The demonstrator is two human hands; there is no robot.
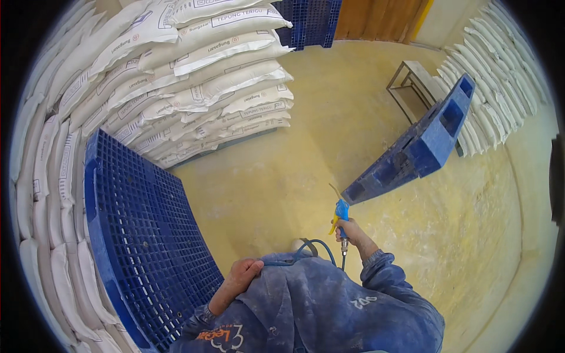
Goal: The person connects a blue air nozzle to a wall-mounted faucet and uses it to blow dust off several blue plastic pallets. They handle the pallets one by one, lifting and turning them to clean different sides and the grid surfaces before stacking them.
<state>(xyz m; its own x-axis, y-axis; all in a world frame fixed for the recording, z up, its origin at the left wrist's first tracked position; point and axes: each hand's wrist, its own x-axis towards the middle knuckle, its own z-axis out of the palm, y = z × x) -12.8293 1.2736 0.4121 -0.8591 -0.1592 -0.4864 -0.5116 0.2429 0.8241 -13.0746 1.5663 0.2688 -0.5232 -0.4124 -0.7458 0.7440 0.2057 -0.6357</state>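
My right hand (355, 232) is wrapped round a blue air blow gun (342, 210) with a yellow trigger and a thin nozzle that points away from me. A metal fitting joins the gun's lower end to a blue air hose (322, 243). The hose loops in front of my body toward my left hand (242, 275), whose curled fingers hold it near my waist. Just beyond the nozzle, a blue plastic pallet (406, 150) stands on its edge, its face dusty. To my left leans another blue pallet (147, 235) with an open grid face.
Tall stacks of white sacks (194, 76) rise at the left and far left. More sacks (488, 76) are piled at the far right, beside a small metal-framed bench (419, 82). Blue pallets (309, 23) stand at the back near a brown door (379, 20). The yellow floor (265, 170) is dusty.
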